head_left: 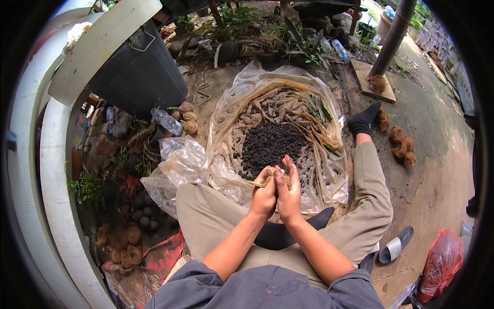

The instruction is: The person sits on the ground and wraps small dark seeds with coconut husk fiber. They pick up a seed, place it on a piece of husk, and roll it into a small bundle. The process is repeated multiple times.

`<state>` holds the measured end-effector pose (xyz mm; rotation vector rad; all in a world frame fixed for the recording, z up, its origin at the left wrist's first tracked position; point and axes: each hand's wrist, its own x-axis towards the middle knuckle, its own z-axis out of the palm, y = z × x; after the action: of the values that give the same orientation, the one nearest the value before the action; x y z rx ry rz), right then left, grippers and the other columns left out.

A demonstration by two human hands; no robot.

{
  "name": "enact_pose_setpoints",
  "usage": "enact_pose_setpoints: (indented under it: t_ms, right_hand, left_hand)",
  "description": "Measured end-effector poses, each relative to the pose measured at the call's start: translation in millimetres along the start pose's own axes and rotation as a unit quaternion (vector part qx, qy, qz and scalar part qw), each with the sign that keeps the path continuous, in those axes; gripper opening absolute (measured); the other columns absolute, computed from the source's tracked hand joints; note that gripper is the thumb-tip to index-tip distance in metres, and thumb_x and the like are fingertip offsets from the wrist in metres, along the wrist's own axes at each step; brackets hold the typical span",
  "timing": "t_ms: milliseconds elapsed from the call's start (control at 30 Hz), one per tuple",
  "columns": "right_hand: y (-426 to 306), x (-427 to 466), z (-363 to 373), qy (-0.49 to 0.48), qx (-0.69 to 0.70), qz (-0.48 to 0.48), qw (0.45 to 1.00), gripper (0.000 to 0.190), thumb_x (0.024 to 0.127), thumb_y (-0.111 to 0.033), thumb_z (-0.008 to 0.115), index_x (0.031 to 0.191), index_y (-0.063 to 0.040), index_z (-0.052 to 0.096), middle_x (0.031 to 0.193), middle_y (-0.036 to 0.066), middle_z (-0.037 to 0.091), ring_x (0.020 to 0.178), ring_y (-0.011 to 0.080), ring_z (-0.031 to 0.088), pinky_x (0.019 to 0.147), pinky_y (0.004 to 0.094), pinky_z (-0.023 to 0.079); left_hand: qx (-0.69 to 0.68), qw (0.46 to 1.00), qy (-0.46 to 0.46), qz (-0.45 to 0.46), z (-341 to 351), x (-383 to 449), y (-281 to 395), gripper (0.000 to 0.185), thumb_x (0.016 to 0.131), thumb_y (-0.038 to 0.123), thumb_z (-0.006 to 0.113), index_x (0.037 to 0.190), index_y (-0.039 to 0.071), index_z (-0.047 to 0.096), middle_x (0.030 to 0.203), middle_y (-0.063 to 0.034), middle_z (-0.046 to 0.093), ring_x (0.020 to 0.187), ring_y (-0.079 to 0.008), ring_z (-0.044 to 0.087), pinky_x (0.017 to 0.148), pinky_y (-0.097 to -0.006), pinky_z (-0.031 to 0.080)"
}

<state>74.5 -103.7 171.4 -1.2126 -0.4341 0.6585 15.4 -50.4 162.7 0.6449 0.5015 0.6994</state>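
My left hand [265,193] and my right hand [288,191] are cupped together above the near edge of a clear plastic sheet [227,116]. Between them they hold a clump of brown fibre [269,180], mostly hidden by the fingers. A thin pale green stalk [254,184] sticks out to the left from my left hand. My fingertips are dark with soil. Beyond my hands, a mound of dark, crumbly soil [270,145] lies on the sheet, with a long green leaf [319,110] at its upper right.
Fibre clumps [402,146] lie right of my socked foot [364,119]. At left are a plastic bottle [168,121], several round brown balls [189,117], dark balls [145,221], more fibre [131,255] and a large black bin [141,73]. Sandals [395,247] and a red bag [440,266] sit lower right.
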Motion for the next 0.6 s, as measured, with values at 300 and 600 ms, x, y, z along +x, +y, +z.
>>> enact_pose_setpoints:
  t_ms: [300,600]
  right_hand:
    - [-2.9,9.3,-8.6,-0.019,0.188,0.118,0.975,0.056,0.105,-0.027,0.071,0.149,0.001,0.051,0.147,0.01,0.058,0.135,0.0184,0.056,0.115,0.034,0.045]
    - [-4.4,0.5,-13.0,-0.038,-0.008,0.03,0.999,0.036,0.109,-0.024,0.062,0.124,0.008,0.071,0.114,0.013,0.077,0.104,0.0181,0.071,0.095,0.0312,0.055]
  left_hand:
    - [-0.05,0.998,-0.026,0.006,1.1,-1.0,-4.0,0.032,0.112,0.018,0.052,0.137,0.002,0.062,0.129,-0.0104,0.069,0.12,-0.0196,0.067,0.106,-0.034,0.053]
    - [0.078,0.995,0.025,0.063,-2.6,-2.7,-10.7,0.061,0.111,0.018,0.052,0.167,0.007,0.029,0.143,-0.0051,0.058,0.133,-0.0175,0.054,0.118,-0.035,0.041]
